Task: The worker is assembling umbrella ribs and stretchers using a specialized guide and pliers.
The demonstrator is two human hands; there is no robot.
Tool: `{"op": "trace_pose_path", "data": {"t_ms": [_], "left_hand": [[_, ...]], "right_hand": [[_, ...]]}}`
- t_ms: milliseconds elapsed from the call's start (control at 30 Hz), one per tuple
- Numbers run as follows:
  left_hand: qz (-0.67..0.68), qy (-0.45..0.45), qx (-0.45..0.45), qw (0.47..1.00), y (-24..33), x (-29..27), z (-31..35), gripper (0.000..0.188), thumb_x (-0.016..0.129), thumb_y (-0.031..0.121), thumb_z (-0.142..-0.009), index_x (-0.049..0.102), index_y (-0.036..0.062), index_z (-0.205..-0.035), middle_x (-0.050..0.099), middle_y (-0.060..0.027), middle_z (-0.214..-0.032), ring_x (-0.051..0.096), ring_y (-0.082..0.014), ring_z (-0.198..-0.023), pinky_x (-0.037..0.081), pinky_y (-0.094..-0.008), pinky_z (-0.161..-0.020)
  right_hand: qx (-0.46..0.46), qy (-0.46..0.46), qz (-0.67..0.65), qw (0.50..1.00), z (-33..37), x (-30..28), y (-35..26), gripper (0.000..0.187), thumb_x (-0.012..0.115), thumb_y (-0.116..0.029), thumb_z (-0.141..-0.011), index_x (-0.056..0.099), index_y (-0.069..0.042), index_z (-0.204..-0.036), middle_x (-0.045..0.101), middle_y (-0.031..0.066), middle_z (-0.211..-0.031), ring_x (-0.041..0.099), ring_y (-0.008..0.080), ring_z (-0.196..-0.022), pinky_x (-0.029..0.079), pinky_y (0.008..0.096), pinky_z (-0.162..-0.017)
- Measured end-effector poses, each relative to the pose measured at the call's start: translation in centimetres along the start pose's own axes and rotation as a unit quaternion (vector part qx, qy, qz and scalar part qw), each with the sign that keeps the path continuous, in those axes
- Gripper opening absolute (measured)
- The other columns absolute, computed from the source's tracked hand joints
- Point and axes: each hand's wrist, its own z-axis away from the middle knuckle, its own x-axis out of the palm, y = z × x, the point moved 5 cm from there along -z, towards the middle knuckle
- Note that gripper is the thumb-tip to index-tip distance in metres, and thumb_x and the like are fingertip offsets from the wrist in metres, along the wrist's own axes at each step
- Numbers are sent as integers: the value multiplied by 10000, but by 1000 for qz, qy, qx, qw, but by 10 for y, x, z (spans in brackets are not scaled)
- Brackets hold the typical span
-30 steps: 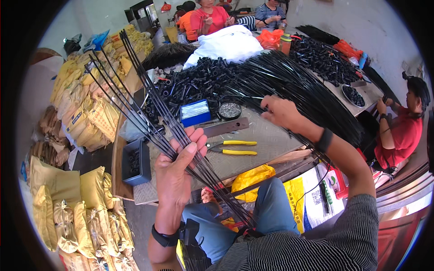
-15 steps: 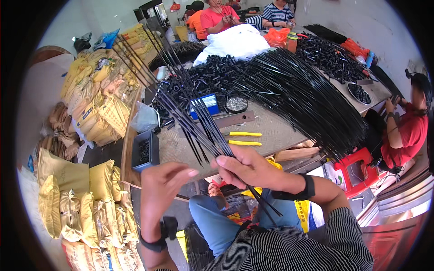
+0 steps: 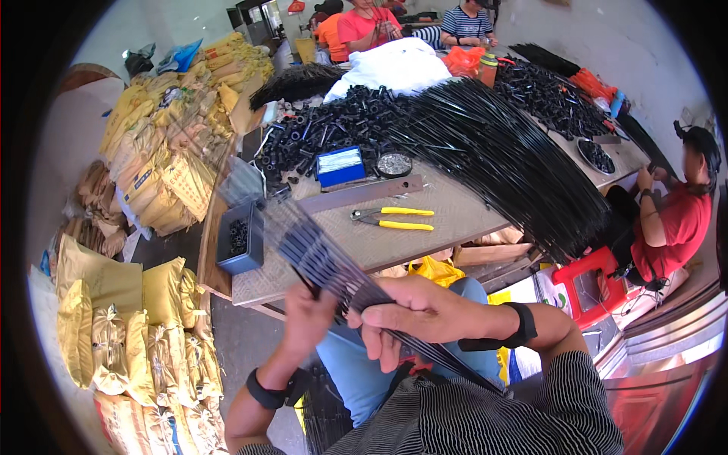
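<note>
My right hand (image 3: pixel 425 311) is closed round a bundle of thin black rods (image 3: pixel 334 262), thumb on top. The rods slant from the upper left, smeared by motion, down to my lap at the lower right. Against the bundle's left side is my left hand (image 3: pixel 307 317), blurred, with its fingers curled at the rods and a dark rod end jutting above them. Yellow-handled pliers (image 3: pixel 407 225) lie on the table beyond my hands. Behind them are a flat metal bar (image 3: pixel 364 195), a blue box (image 3: pixel 341 179) of small pale pieces and a round dish (image 3: pixel 393 164).
Short black tubes (image 3: pixel 326 129) are heaped on the table (image 3: pixel 462 216). Long black rods (image 3: pixel 523 167) overhang its front edge. A grey bin (image 3: pixel 241 262) stands at the left corner. Yellow sacks (image 3: pixel 163 292) are stacked left. A person in red (image 3: pixel 671 227) sits right, beside a red stool (image 3: pixel 588 280); others work behind.
The rods have swung lower and toward the left, their lower ends now over my lap. My left hand has come in from apart to the bundle. The view has shifted slightly.
</note>
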Motion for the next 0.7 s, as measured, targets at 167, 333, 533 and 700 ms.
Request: {"op": "trace_pose_path", "data": {"t_ms": [167,333,533,700], "left_hand": [[-7,-91,-9,996,-61,3,-2,183,503,35,-838,569,-4,-1004,613,-64,-881,566,-120,-808,470,-270,-719],[-316,-100,214,919,-44,-11,-120,306,546,172,-820,552,72,-1109,576,-120,-1069,536,-218,-1027,415,-324,-854],[-739,-88,211,633,-83,-55,-169,516,502,40,-744,412,101,-1248,435,-111,-1269,390,-260,-1194,275,-421,-990],[-638,-163,90,747,-74,-53,-99,757,640,342,-675,308,130,-1322,256,-157,-1372,235,-311,-1274,183,-477,-1017]], "right_hand": [[-14,-4,10,1000,5,-16,16,257,356,-210,-932,400,29,-1016,581,121,-769,618,157,-647,509,246,-583],[-100,30,153,983,-1,-41,50,189,383,-140,-916,424,31,-988,600,76,-770,629,136,-665,487,224,-597],[-55,97,154,982,-46,-82,140,186,353,-99,-921,397,38,-1039,579,103,-792,632,160,-753,501,238,-671],[-90,168,117,975,-39,-97,179,161,374,-76,-906,456,54,-954,579,111,-767,625,171,-739,486,251,-653]]}}
